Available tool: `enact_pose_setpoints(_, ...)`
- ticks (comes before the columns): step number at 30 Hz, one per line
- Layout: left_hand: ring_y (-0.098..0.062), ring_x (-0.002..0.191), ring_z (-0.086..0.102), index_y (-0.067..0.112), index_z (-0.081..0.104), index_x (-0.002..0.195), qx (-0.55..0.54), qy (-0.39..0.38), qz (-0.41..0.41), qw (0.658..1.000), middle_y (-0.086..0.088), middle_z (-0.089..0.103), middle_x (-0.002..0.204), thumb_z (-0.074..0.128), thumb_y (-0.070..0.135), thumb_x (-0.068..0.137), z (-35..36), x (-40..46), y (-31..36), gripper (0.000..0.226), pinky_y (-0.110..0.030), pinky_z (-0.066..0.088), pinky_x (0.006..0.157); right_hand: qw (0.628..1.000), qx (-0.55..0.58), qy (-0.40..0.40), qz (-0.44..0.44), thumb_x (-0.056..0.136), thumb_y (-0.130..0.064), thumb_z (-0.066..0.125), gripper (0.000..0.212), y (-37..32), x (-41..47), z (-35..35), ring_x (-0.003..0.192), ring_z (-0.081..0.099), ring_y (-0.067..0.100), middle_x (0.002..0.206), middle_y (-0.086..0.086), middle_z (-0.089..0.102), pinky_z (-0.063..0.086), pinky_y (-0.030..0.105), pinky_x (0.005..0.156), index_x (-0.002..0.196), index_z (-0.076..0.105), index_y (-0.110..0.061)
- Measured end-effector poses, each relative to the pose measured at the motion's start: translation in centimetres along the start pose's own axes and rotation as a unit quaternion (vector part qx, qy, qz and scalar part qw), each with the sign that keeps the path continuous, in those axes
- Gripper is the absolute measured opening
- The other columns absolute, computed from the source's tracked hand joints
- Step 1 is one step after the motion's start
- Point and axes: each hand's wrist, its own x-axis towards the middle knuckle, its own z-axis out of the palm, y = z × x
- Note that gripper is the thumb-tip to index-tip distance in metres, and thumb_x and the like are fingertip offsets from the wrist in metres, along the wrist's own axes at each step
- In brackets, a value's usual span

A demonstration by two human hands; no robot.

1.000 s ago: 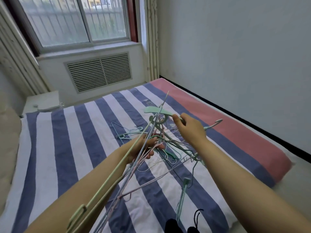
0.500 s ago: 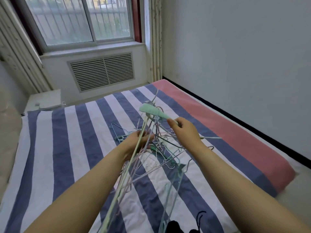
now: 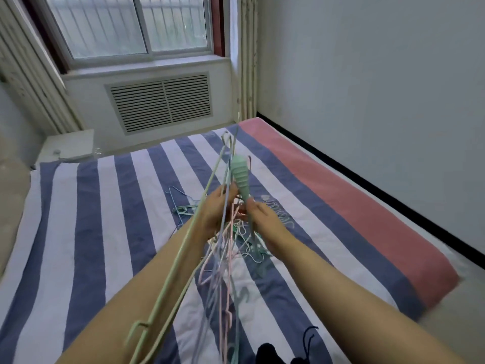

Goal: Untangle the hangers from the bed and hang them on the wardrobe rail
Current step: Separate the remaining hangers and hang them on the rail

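A tangled bundle of thin hangers [image 3: 223, 261] in green, pink and blue hangs lifted above the striped bed [image 3: 105, 232]. My left hand [image 3: 216, 210] grips the bundle near its top. A thick mint-green ribbed hanger [image 3: 240, 177] stands upright out of the bundle, and my right hand [image 3: 262, 216] pinches its lower part. Long wires of the bundle run down towards the camera along my left forearm. A few more hangers [image 3: 183, 206] lie flat on the bed behind my left hand. No wardrobe rail is in view.
The bed fills the room up to a grey wall [image 3: 380, 88] on the right. A window [image 3: 131, 24] with a vent grille [image 3: 161, 102] below it lies ahead. A small white table [image 3: 68, 145] stands beyond the bed's far-left corner. Dark items [image 3: 278, 353] lie at the near edge.
Both hands have raised the bundle higher and drawn closer together. The mint-green hanger has swung from lying sideways to pointing upright. The long wires now hang towards me.
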Motion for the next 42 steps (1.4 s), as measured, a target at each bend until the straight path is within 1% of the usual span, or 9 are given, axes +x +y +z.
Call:
enact_pose_setpoints(4,-0.025,0.070,0.058,0.011,0.063,0.087,0.050,-0.010,-0.003,0.999,-0.014,0.061,0.075,0.071,0.027,0.082,1.5,-0.6,-1.5,0.019,-0.032,0.054,0.060,0.991,0.108,-0.010,0.077,0.079,-0.072,0.041,0.064,0.9,0.5,-1.1,0.106,0.066,0.018,0.109,0.004,0.072,0.048,0.035,0.095,0.107,0.068,-0.021)
enact_pose_setpoints(13,-0.006,0.087,0.059,0.022,0.053,0.106,0.338,0.030,0.034,0.940,0.007,0.061,0.092,0.036,0.046,0.100,4.8,-2.4,-2.6,0.030,-0.026,0.046,0.077,0.953,0.295,-0.014,0.065,0.084,-0.049,0.056,0.048,3.3,0.1,-2.1,0.104,0.064,0.022,0.103,0.010,0.071,0.048,0.039,0.093,0.113,0.066,-0.013)
enact_pose_setpoints(18,-0.029,0.101,0.054,0.016,0.060,0.104,0.445,0.054,0.085,0.890,-0.010,0.062,0.103,0.026,0.048,0.100,4.1,-2.4,-3.6,0.046,-0.044,0.041,0.094,0.927,0.369,-0.001,0.070,0.097,-0.044,0.041,0.043,3.7,-0.6,-1.6,0.104,0.066,0.020,0.109,0.011,0.069,0.049,0.037,0.091,0.115,0.063,-0.012)
enact_pose_setpoints(25,-0.028,0.128,0.041,0.036,0.060,0.120,0.440,-0.022,0.046,0.896,-0.012,0.051,0.130,0.028,0.042,0.101,1.4,-3.3,-3.9,0.038,-0.042,0.028,0.113,0.965,0.244,0.037,0.094,0.086,-0.019,0.066,0.040,3.7,-3.8,2.1,0.119,0.054,0.041,0.124,0.027,0.058,0.041,0.049,0.102,0.123,0.060,-0.004)
enact_pose_setpoints(27,-0.025,0.121,0.045,0.030,0.066,0.112,0.488,-0.062,0.061,0.868,-0.008,0.053,0.124,0.034,0.036,0.101,0.3,-4.2,-3.7,0.033,-0.030,0.032,0.104,0.961,0.269,0.062,0.026,0.069,-0.033,0.081,0.040,3.7,-4.4,2.3,0.102,0.064,0.035,0.108,0.021,0.067,0.048,0.043,0.093,0.102,0.072,-0.011)
enact_pose_setpoints(29,-0.020,0.098,0.053,0.030,0.058,0.072,0.489,-0.083,0.083,0.864,-0.002,0.053,0.099,0.047,0.033,0.099,0.0,-5.2,-3.0,0.029,-0.019,0.034,0.076,0.941,0.337,0.031,-0.020,0.063,-0.025,0.085,0.027,4.0,-6.2,1.9,0.082,0.065,0.021,0.088,0.007,0.070,0.052,0.033,0.078,0.086,0.073,-0.017)
enact_pose_setpoints(31,-0.015,0.076,0.050,0.029,0.045,0.055,0.474,-0.080,0.112,0.870,0.003,0.047,0.077,0.053,0.038,0.096,-0.2,-6.1,-3.0,0.042,-0.025,0.031,0.063,0.942,0.330,0.060,-0.027,0.069,-0.013,0.074,0.020,4.0,-7.1,3.1,0.078,0.064,0.021,0.082,0.006,0.069,0.051,0.033,0.074,0.088,0.069,-0.013)
enact_pose_setpoints(36,-0.009,0.070,0.058,0.026,0.066,0.068,0.463,-0.144,0.131,0.865,0.008,0.062,0.070,0.054,0.045,0.093,-0.4,-7.8,-4.4,0.034,-0.031,0.042,0.064,0.934,0.312,0.169,-0.036,0.086,0.016,0.045,0.027,4.6,-10.9,4.4,0.069,0.069,0.010,0.073,0.000,0.073,0.053,0.019,0.062,0.092,0.063,-0.003)
enact_pose_setpoints(42,-0.001,0.070,0.064,0.019,0.075,0.087,0.416,-0.224,0.126,0.872,0.009,0.067,0.069,0.051,0.046,0.095,1.3,-9.8,-4.4,0.037,-0.024,0.052,0.070,0.906,0.323,0.270,-0.051,0.090,0.007,0.048,0.021,5.1,-14.9,4.6,0.055,0.058,0.004,0.061,-0.005,0.066,0.046,0.015,0.051,0.096,0.063,-0.006)
